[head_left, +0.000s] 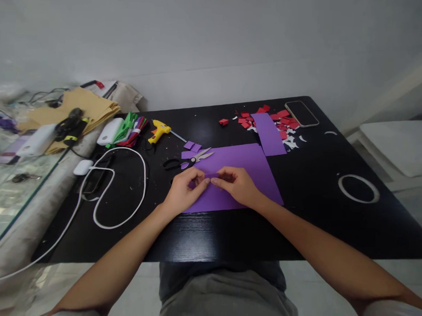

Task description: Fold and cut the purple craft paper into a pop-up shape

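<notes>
Both hands meet over a large purple paper sheet (pixel 246 162) lying on the black table (pixel 207 237). My left hand (pixel 186 189) and my right hand (pixel 236 183) pinch a small purple paper piece (pixel 210 175) between their fingertips, just above the sheet. Black-handled scissors (pixel 188 160) lie on the sheet's far left corner, a few centimetres beyond my left hand. Two small purple squares (pixel 192 146) rest just behind the scissors.
A purple strip (pixel 269 132) and several red paper bits (pixel 282 118) lie at the back, beside a phone (pixel 301 113). A yellow glue gun (pixel 158 130), coloured paper stack (pixel 130 129), white cable (pixel 124 219) and a tape ring (pixel 358 188) also occupy the table.
</notes>
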Demonstrator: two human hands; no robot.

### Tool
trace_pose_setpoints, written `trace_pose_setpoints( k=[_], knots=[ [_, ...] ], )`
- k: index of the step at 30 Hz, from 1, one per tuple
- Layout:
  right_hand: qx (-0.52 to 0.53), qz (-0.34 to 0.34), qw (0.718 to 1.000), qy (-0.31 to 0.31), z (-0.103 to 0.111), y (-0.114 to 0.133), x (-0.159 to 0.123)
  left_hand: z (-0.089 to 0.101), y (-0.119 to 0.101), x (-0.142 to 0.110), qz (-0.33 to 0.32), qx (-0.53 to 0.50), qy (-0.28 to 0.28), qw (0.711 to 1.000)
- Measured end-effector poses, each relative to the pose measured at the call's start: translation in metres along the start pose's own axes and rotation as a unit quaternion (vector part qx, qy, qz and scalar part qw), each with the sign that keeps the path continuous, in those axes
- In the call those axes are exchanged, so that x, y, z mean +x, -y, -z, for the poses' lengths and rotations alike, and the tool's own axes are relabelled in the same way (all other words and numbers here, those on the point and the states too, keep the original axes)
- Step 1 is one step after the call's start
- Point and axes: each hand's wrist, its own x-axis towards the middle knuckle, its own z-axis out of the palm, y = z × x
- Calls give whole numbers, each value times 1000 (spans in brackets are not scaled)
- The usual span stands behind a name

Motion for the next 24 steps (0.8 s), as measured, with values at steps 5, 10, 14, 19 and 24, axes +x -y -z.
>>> trace_pose_setpoints(
  k=[5, 10, 14, 19, 24],
  knots=[
    [1, 3, 1000, -19, 0, -3, 1, 1, 1, 0, -5, 5, -5, 1000],
    [-5, -11, 999, -30, 2, -2, 0, 1, 6, 0, -8, 13, -11, 1000],
    [54, -20, 998, -24, 1, -1, 1, 0, 8, 0, -11, 26, -9, 1000],
    [79, -29, 996, -31, 0, -2, 2, 0, 8, 0, -13, 58, -3, 998],
    [83, -33, 994, -60, 4, -4, 5, 12, 23, 9, -8, 132, -27, 991]
  ],
)
